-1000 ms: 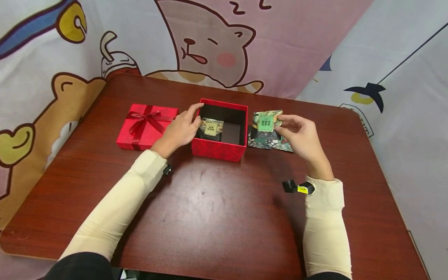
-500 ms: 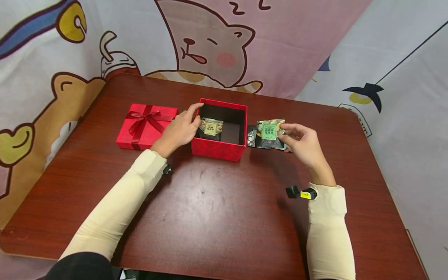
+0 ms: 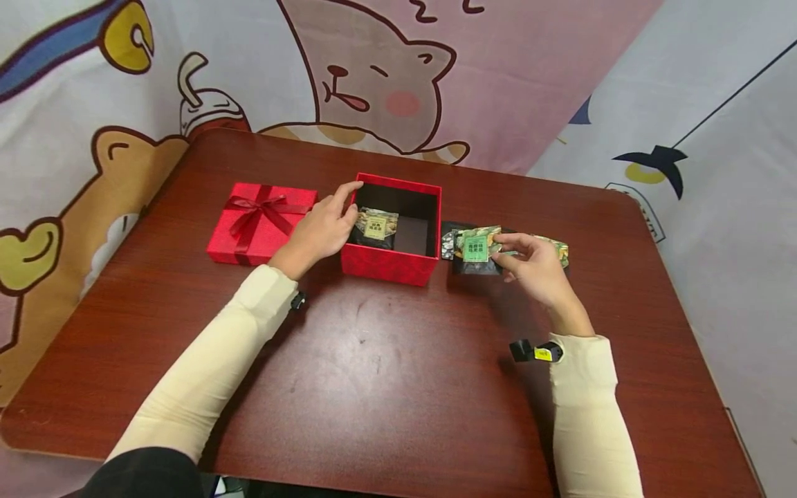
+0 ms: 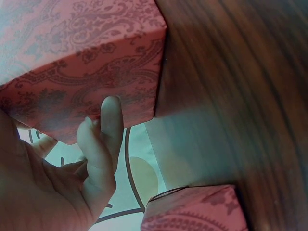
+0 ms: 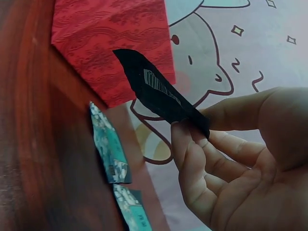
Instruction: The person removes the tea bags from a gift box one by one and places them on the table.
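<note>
My right hand [image 3: 534, 268] pinches a small black packet [image 3: 476, 250] with a green label between thumb and fingers, right of the red gift box [image 3: 389, 266]. Its black back with a barcode faces the right wrist view, where the packet [image 5: 151, 89] is tilted and off the table. My left hand [image 3: 320, 227] rests at the box's left rim. In the left wrist view, that hand's fingers [image 4: 111, 115] touch or nearly touch the patterned outer wall. Inside the lidless box a packet with a yellowish label [image 3: 376, 228] leans at the left; the rest of the dark floor shows bare.
The red lid [image 3: 249, 235] with a ribbon bow lies left of the box. More packets [image 3: 556, 249] lie on the table under and beside my right hand, partly hidden. A printed cartoon cloth [image 3: 498, 76] hangs behind the brown table [image 3: 386, 373].
My right hand has moved toward me and slightly right with the packet, uncovering packets lying behind it. My left hand stays at the box rim.
</note>
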Demonstrator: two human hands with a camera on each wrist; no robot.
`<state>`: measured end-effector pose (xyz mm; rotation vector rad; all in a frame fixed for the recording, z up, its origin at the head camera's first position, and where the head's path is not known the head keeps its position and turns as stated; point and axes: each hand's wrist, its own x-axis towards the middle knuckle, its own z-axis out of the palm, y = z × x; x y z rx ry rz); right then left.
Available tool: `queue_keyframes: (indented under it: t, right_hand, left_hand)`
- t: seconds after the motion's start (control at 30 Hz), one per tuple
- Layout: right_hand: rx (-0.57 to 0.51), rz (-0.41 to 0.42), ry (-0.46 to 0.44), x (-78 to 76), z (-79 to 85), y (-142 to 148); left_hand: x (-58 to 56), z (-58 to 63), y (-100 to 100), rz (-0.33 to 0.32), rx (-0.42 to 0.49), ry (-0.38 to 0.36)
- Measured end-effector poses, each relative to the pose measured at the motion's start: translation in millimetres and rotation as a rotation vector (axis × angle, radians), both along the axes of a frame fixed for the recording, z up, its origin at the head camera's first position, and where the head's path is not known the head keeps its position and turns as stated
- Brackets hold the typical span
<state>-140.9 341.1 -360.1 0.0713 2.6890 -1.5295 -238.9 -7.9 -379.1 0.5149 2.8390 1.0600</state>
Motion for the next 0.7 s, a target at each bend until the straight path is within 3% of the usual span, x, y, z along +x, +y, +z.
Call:
queue_keyframes:
  t: [0.43, 0.7]
  right_hand:
    - [0.000, 0.039, -0.081, 7.2, -15.1, -2.8]
    - [-0.021, 0.049, -0.068, 12.4, -18.8, -6.1]
  left_hand:
    - [0.6, -0.5, -0.1, -0.002, -0.013, -0.030]
    - [-0.2, -0.2, 0.0, 0.005, -0.002, -0.022]
